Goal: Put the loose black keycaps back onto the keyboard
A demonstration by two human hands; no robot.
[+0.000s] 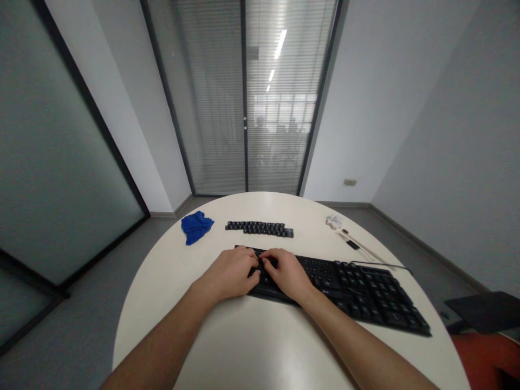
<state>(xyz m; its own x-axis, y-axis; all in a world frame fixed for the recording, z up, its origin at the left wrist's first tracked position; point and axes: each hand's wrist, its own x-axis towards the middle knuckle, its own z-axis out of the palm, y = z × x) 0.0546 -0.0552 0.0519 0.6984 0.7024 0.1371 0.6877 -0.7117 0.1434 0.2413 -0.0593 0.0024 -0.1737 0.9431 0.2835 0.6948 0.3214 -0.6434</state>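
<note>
A long black keyboard (368,292) lies at a slant on the white round table, its left end under both my hands. My left hand (235,272) is closed over that left end, fingers curled and thumb bent on the near side. Just beside it, my right hand (287,272) has thumb and index finger drawn together in a pinch at the keys; whatever is between the tips is too small to make out. Part of the keyboard's middle shows small round stubs without caps. Beyond the hands, loose black keycaps (260,228) are lined up in rows.
A crumpled blue cloth (196,227) lies at the far left of the table (244,352). At the far right are a clear crumpled plastic piece (334,221) and thin sticks, one with a black part (352,245). A cable runs from the keyboard's back. An orange-red chair (483,357) stands right.
</note>
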